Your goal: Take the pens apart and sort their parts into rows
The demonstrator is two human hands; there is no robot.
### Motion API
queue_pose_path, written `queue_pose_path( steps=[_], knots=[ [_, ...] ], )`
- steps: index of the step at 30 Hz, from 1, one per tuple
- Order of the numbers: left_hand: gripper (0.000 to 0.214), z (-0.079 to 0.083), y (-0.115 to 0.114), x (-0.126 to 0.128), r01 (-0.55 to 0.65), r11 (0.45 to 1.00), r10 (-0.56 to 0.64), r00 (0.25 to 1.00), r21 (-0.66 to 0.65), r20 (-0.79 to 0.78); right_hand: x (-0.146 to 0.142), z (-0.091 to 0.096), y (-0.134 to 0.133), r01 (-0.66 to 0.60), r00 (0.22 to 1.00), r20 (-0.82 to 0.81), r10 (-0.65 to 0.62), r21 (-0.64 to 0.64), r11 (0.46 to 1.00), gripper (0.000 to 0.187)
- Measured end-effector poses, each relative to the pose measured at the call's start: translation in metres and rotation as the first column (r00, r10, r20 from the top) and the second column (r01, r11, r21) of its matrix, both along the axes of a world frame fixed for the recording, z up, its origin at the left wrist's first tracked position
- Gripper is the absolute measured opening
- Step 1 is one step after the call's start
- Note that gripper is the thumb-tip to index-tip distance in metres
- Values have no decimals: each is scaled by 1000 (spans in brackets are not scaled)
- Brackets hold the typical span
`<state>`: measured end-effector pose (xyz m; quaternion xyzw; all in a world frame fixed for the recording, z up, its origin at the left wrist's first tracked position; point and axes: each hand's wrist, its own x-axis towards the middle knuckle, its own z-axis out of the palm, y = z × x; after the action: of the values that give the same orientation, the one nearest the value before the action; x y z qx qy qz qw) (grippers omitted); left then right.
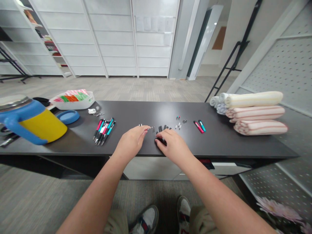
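My left hand is closed in a pinch on a thin pen refill, its slim metallic tip pointing right. My right hand curls over a group of short black pen grips, thumb and fingers closed around a black pen grip; its fingers partly hide the group. Just beyond the right hand lie small white pen parts, grey metal bits and tiny coloured pieces. Two pen barrels, one red and one teal, rest further right.
A pile of pens lies left on the dark table. Behind it stand a blue and yellow jug, a blue lid and a white tray with colourful packets. Rolled towels are stacked at the right end.
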<state>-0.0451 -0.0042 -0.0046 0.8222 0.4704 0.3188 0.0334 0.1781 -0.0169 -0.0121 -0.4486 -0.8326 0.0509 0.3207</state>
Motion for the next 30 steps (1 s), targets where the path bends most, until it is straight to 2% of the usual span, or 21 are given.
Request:
queue_pose_path(
  steps=[6, 10, 13, 30],
  knots=[
    [32, -1, 0, 0, 11, 1000, -11, 1000, -6, 13, 2, 4, -7, 3, 1000, 6, -3, 36, 999, 10],
    [32, 0, 0, 0, 19, 1000, -19, 999, 5, 29, 2, 8, -13, -73, 997, 29, 70, 93, 993, 20],
    [32, 0, 0, 1, 21, 1000, -21, 999, 9, 29, 1, 9, -14, -98, 994, 45, 95, 83, 992, 20],
    [31, -1, 1, 1, 13, 1000, -13, 1000, 19, 25, -1, 7, -12, 27, 994, 101, -32, 49, 998, 36]
  ],
)
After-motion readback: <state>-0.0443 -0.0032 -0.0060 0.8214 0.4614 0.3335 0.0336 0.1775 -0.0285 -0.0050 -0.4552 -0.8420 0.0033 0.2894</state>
